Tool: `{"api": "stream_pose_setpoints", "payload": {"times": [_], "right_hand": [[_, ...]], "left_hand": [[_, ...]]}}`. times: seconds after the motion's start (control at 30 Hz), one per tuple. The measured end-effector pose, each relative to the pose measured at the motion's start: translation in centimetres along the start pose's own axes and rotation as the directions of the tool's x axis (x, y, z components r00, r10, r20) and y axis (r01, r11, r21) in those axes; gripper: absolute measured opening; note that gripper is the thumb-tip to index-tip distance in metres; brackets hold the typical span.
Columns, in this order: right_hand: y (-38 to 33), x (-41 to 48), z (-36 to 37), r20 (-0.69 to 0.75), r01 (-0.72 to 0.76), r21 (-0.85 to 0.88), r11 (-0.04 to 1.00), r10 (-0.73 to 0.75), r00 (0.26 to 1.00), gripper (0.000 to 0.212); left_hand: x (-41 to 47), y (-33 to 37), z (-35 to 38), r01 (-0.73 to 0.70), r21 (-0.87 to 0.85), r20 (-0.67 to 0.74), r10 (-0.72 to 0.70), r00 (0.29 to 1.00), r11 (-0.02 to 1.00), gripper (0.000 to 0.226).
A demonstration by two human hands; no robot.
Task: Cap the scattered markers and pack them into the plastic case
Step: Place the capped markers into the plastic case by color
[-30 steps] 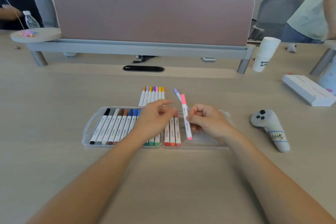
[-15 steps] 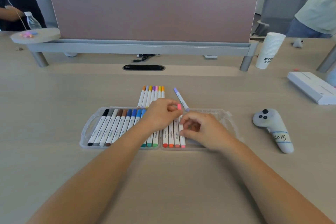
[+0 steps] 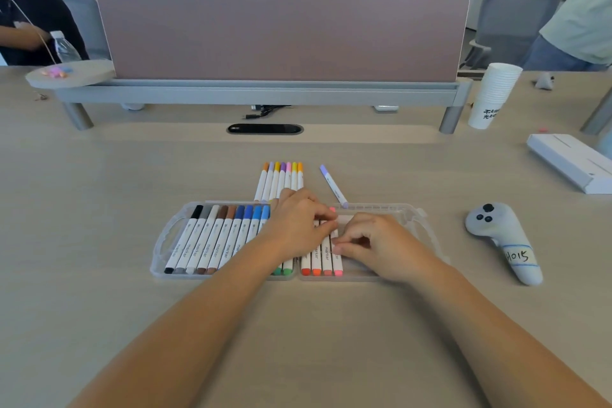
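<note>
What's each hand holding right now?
Left hand: holds the pink-capped white marker, near its top.
Right hand: pinches the same marker, at its middle.

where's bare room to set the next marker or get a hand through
Free: right compartment of the plastic case beyond the pink marker, under the right hand; desk between case and controller. Crowded: left compartment; behind the case, the marker row and lilac marker.

Head camera looks down, close over the desk [image 3: 99, 275].
</note>
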State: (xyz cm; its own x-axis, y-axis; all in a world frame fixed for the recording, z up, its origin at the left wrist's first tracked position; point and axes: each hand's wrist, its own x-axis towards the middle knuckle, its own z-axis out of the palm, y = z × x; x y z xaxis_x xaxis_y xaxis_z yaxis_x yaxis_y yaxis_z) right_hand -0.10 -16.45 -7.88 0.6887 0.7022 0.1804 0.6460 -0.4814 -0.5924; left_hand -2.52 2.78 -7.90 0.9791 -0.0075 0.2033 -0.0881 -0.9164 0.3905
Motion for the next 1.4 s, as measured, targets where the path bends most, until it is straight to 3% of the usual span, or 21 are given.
{"api": "stream_pose_setpoints", "payload": {"times": [0.1,0.2,0.37,0.53,0.63,0.8,0.97,1.1,1.2,1.4], "right_hand": [[0.1,-0.2,-0.4,-0.07,-0.015,0.033,0.999,0.017,0.997,0.015],[0.3,-0.4,-1.3,-0.21,-0.032,0.039,0.999,0.04,0.977,0.021],[1.1,-0.5,-1.6,-0.264,-0.054,0.032,0.998,0.06,0.963,0.02],[0.9,-0.4,-1.5,-0.223,-0.036,0.002,0.999,0.036,0.974,0.022],[0.6,-0.5,-1.6,-0.202,-0.04,0.01,0.999,0.041,0.979,0.022],[0.8,-0.5,-1.8,-0.255,-0.053,0.005,0.999,0.053,0.966,0.022],[0.6,-0.5,-2.0,-0.347,-0.112,0.049,0.993,0.122,0.93,0.026],[0.4,-0.4,-2.0,-0.368,-0.129,0.198,0.972,0.196,0.909,0.013],[0.6,-0.4,-1.6,-0.311,-0.083,0.2,0.976,0.143,0.94,0.031],[0.5,-0.5,-1.0,-0.188,-0.107,0.042,0.993,0.114,0.976,0.047]], "left_hand": [[1.2,-0.8,-1.1,0.053,0.054,-0.136,-0.045,0.99,0.997,0.023],[3.1,-1.6,-2.3,0.22,0.144,-0.219,-0.186,0.958,0.965,0.023],[5.9,-1.6,-3.8,0.434,0.226,-0.054,-0.434,0.899,0.872,0.01],[7.5,-1.2,-3.2,0.493,0.236,0.064,-0.52,0.852,0.837,0.022],[7.9,-1.0,-3.0,0.516,0.245,0.074,-0.547,0.834,0.821,0.018],[7.3,-0.7,-4.6,0.513,0.036,-0.042,-0.512,0.858,0.858,0.033],[3.7,1.4,-5.1,0.403,-0.253,0.08,-0.396,0.915,0.88,0.036],[0.4,3.3,-3.8,0.378,-0.382,0.209,-0.32,0.924,0.843,0.032],[-1.3,4.6,-2.6,0.359,-0.393,0.241,-0.281,0.929,0.846,0.03],[-2.2,5.6,-1.5,0.258,-0.261,0.193,-0.212,0.958,0.93,0.03]]}}
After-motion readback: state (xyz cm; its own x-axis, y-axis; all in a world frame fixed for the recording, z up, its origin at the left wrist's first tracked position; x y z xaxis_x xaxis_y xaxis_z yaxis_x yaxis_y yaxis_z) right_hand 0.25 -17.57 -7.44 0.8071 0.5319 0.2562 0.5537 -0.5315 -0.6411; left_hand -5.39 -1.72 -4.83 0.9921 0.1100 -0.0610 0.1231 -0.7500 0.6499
